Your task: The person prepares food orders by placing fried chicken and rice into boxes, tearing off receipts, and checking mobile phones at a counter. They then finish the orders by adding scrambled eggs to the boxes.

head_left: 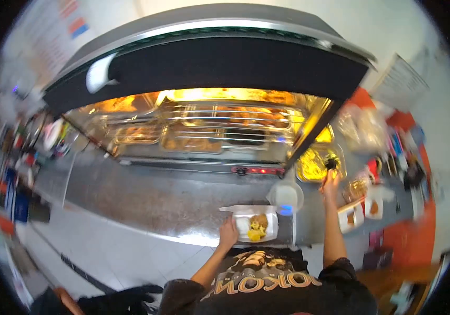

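Note:
My left hand (228,233) grips the left edge of a white takeout container (272,224) at the counter's front edge. Inside the container are yellow food (256,233), a brown piece and something white. Out to the right, my right hand (331,181) is closed around a dark serving utensil (331,164). The utensil's end is over a metal tray of yellow food (311,164), beside the warmer's right end. Its exact kind is too small to make out.
A glass-fronted food warmer (198,63) with several trays spans the counter (146,197). A whitish round tub (288,197) stands right of the takeout container. Farther right are plastic bags (364,126) and small white boxes (351,216). Another person's arm (67,302) shows at lower left.

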`<state>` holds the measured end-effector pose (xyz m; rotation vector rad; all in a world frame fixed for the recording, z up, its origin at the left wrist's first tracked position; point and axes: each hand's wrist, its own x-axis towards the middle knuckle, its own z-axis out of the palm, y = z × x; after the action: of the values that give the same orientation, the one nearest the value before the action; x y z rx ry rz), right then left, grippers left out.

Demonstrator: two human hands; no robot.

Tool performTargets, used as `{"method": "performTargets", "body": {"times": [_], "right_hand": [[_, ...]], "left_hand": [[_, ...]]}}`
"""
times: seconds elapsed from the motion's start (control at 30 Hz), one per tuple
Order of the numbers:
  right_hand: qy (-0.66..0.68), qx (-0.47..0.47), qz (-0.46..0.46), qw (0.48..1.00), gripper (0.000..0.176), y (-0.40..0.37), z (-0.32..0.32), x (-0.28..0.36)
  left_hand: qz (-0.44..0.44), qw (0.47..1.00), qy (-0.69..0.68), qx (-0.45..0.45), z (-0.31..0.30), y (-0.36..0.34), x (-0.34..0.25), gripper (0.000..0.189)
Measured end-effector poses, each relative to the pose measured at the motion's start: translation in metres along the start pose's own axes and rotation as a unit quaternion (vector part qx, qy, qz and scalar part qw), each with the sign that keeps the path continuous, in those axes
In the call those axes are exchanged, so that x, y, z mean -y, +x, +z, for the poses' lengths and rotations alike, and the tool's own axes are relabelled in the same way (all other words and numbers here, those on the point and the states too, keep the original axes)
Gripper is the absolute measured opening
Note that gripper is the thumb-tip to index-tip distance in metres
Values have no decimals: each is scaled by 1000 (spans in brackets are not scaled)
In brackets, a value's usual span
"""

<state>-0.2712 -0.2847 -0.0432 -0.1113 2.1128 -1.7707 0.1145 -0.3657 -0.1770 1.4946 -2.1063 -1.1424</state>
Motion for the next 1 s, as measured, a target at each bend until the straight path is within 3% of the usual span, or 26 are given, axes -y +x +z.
{"method": "performTargets", "body": {"times": [0.07,0.13,0.2,0.27,0.3,0.37,0.4,0.47,0.5,0.57,0.67,0.7,0.73,0.8,0.83,0.87,0.93,1.0], "right_hand": [[-130,4,-173,976,61,120,21,-16],[-259,-44,-328,908,63,229,36,-50],[-293,-68,-336,893,58,227,40,-44],[-208,-38,-411,887,48,163,32,-19],[-108,1,-403,909,39,131,26,-23],[-131,24,-366,921,34,15,9,-4],[-75,65,-272,957,29,1,-2,-42],[-108,168,-325,924,21,-70,-14,-52],[-144,214,-248,934,17,-87,-24,-76],[-226,353,-172,892,18,-108,-34,-102],[-242,420,-124,866,26,-135,-30,-112],[-245,434,-183,847,35,-123,-32,-151],[-246,436,-176,848,35,-123,-30,-163],[-273,399,-316,816,34,-121,-21,-175],[-274,426,-206,837,34,-120,-14,-181],[-277,428,-207,835,34,-115,-11,-185],[-284,429,-86,853,34,-122,8,-158],[-269,359,-156,880,25,-140,20,-135]], "left_hand": [[78,996,-23,-43,6,1,7,39],[42,997,-20,-57,6,-4,5,40],[49,997,10,-55,11,-6,10,41],[48,995,-3,-89,11,-7,6,41],[27,996,-13,-89,6,-15,-5,41],[-26,994,-15,-104,6,-26,-14,39],[-39,992,-19,-122,10,-28,-17,39],[-47,987,-17,-152,17,-35,-14,38],[-23,981,-8,-191,25,-35,-10,38],[-44,981,4,-188,28,-33,-8,38],[-103,980,20,-169,22,-29,-23,42],[-127,980,32,-153,24,-26,-18,44],[-149,978,42,-136,23,-24,-15,46],[-144,981,31,-126,16,-22,-18,47],[-133,985,25,-108,15,-16,-13,47],[-126,988,18,-88,16,-12,-8,47],[-111,990,-56,-67,18,-3,10,47],[-90,987,-127,-42,6,-1,22,48]]}}
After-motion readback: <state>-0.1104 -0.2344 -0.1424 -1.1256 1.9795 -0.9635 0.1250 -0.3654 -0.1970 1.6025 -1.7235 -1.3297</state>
